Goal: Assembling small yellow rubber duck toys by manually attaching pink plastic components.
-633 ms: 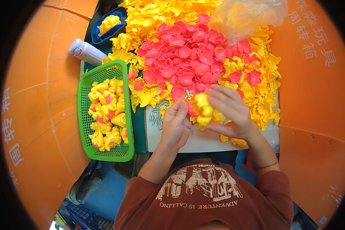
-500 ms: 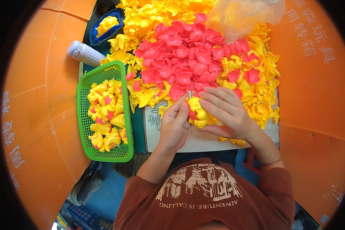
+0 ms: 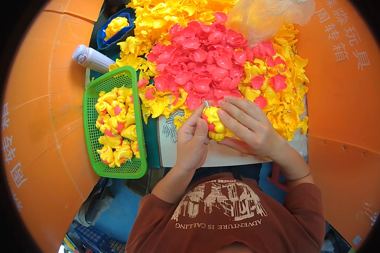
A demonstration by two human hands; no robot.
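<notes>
Between my two hands, over the near part of the white work surface (image 3: 173,154), is a yellow and pink plastic toy figure (image 3: 215,123). A small silvery metal pin (image 3: 206,104) stands up from its far end. My left hand (image 3: 193,139) is closed on the toy's left side, thumb and fingers near the pin. My right hand (image 3: 254,126) wraps the toy's right side, fingers over its top and thumb underneath; its palm hides part of the toy. Just beyond lies a heap of pink shell-shaped pieces (image 3: 207,59). Loose metal pins (image 3: 171,128) are scattered beside my left hand.
Yellow plastic pieces (image 3: 173,19) are heaped around the pink ones. To the left stand a green basket (image 3: 88,126) of yellow and pink figures, a pale bottle (image 3: 93,58) and a blue container (image 3: 101,40). A clear plastic bag (image 3: 268,19) lies at the back. Orange panels (image 3: 346,105) flank both sides.
The toy has shifted slightly left and turned a little in my hands, showing more of its pink part. Both hands keep hold of it.
</notes>
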